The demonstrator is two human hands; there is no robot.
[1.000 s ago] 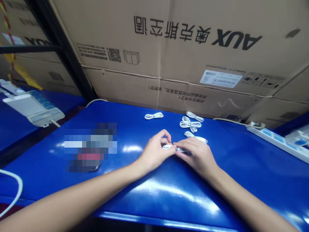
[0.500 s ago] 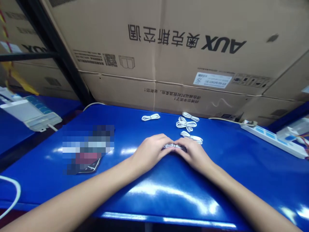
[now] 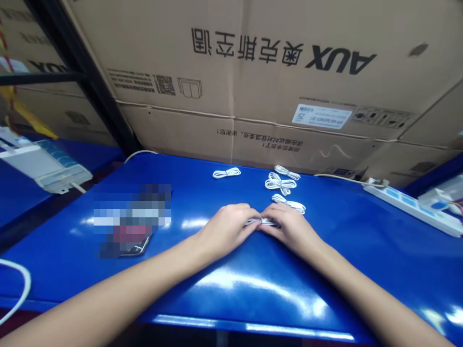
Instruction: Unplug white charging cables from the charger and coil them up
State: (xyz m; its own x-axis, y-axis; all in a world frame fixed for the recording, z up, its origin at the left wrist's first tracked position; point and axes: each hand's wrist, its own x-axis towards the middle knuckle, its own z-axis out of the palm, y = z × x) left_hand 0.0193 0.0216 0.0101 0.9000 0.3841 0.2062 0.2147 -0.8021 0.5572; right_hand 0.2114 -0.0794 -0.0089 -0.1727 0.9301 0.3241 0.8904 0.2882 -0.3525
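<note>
Between my two hands is a bundled white cable [image 3: 268, 221] with a dark tie round its middle. My left hand [image 3: 231, 225] pinches its left end, and my right hand [image 3: 289, 222] grips the right end, fingertips nearly meeting at the tie. Fingers cover much of the bundle. Just behind my right hand lies a tied white cable bundle [image 3: 289, 203]. Farther back are a looser, crossed white bundle [image 3: 280, 183] and another tied bundle [image 3: 287, 172]. A separate white bundle [image 3: 226, 173] rests to the left of these, near the carton.
A large cardboard carton [image 3: 173, 125] stands along the back of the blue table [image 3: 188, 193]. On the left lies a phone-like device [image 3: 139, 248], mostly blurred out. Power strips sit at the right [image 3: 415, 207] and far left [image 3: 61, 173]. A white cord [image 3: 25, 279] curves at the left edge.
The view has shifted slightly. My fingers have moved a little around the tie, and more of the held cable's right part now shows. The other bundles stay in place.
</note>
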